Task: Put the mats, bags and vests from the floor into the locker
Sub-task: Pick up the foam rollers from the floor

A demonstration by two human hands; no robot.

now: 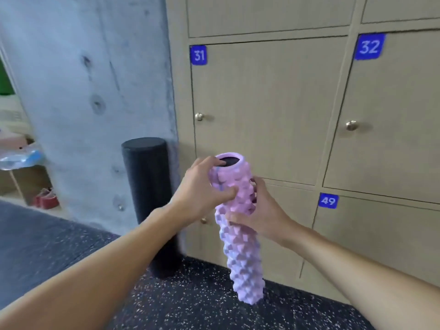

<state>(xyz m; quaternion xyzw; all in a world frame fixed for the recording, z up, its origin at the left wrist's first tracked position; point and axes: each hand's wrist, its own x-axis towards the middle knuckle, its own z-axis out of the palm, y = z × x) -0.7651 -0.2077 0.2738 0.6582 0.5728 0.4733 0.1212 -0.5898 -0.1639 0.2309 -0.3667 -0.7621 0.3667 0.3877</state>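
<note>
A pink and lilac knobbly foam roller (242, 253) stands almost upright in the air in front of the lockers, its lower end just above the floor. My left hand (202, 186) grips its top end, fingers over the dark opening. My right hand (259, 210) holds it a little lower from the right side. Behind it is the beige locker door numbered 31 (262, 103), which is closed, with a brass knob (199, 116) at its left edge.
A black foam roller (152, 206) stands upright against the concrete pillar (83, 103), left of the lockers. Closed doors 32 (392, 115) and 49 (369, 246) lie to the right. The speckled dark floor (178, 306) spreads below. Red shoes (46, 198) sit far left.
</note>
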